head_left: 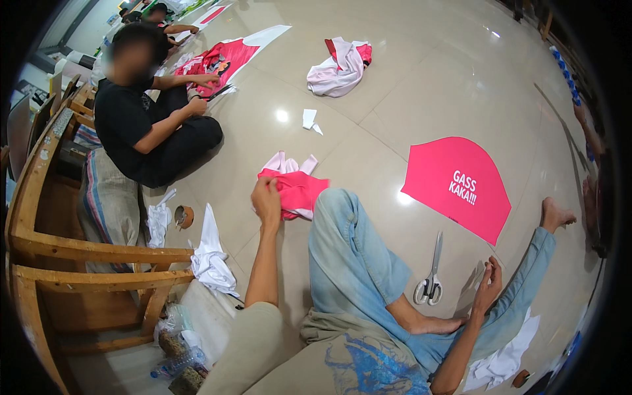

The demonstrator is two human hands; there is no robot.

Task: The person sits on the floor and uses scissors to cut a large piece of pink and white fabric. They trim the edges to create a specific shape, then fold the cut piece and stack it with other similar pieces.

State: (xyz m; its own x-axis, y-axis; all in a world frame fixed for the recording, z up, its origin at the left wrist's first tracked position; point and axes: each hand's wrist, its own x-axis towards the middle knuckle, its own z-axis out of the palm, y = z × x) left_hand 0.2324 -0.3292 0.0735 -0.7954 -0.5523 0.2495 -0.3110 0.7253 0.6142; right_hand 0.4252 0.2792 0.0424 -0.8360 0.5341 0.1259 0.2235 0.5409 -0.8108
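Cloth [301, 189], pink and white, lies bunched beside my raised knee [337, 214]; my left hand [266, 199] touches its edge, whether pinching I cannot tell. My right hand [488, 288] is loosely open, empty, near white-handled scissors [432, 276], perhaps placed for easy reach; a pink sleeve-shaped panel [454, 181] lies flat, probably against creasing.

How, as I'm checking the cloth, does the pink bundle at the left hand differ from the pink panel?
The pink bundle is crumpled; the pink panel lies flat. The left hand touches the bundle, but no hand touches the panel. Both show similar bright pink.
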